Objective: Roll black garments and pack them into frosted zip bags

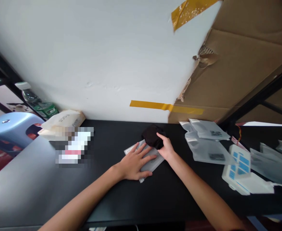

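Observation:
My left hand [136, 162] lies flat, fingers spread, on a frosted plastic pouch [152, 164] in the middle of the black table [107, 199]. My right hand [166, 148] grips a bundled black cloth item [151, 134] at the pouch's far end, where the cloth meets the pouch's edge. Whether any of the cloth is inside the pouch cannot be told.
A stack of several more frosted pouches [207, 141] lies to the right, with a white device bearing blue labels [239, 166] beyond it. A paper bag [64, 121], a water bottle [38, 103] and a blue stool [11, 128] stand at the left. White board and cardboard [239, 64] rise behind.

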### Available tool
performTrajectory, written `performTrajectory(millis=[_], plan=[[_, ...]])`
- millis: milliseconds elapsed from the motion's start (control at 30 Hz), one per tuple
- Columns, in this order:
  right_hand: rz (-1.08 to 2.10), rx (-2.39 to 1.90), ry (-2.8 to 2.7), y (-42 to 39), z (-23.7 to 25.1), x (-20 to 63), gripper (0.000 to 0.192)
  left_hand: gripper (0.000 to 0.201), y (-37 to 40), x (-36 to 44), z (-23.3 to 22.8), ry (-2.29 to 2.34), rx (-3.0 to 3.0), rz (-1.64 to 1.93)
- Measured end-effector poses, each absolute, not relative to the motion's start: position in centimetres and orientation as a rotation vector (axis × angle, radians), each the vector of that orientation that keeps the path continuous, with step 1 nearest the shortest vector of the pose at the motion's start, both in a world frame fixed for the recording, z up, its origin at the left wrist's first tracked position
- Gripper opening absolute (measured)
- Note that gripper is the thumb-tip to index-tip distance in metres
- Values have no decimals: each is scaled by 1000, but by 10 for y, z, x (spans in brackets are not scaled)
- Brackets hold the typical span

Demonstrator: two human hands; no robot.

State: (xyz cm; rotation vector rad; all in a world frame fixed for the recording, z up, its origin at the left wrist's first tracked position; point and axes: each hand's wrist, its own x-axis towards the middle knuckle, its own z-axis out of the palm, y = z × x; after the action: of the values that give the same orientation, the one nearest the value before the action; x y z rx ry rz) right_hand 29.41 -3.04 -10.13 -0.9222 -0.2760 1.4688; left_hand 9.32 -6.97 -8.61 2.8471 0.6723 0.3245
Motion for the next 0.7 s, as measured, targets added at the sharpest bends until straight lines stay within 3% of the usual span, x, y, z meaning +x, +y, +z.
performTrajectory(millis=[267, 467, 600, 700], plan=[[1485, -942, -213, -28, -97, 329, 17, 89, -73, 95, -86, 919, 2778, 292], [1447, -882, -391, -37, -92, 338, 13, 61, -70, 93, -91, 1041, 2763, 389], [1492, -853, -450, -42, -87, 334, 14, 60, -70, 91, -86, 915, 2806, 431], [1522, -834, -354, -45, -82, 331, 12, 39, -71, 92, -80, 833, 2809, 429]])
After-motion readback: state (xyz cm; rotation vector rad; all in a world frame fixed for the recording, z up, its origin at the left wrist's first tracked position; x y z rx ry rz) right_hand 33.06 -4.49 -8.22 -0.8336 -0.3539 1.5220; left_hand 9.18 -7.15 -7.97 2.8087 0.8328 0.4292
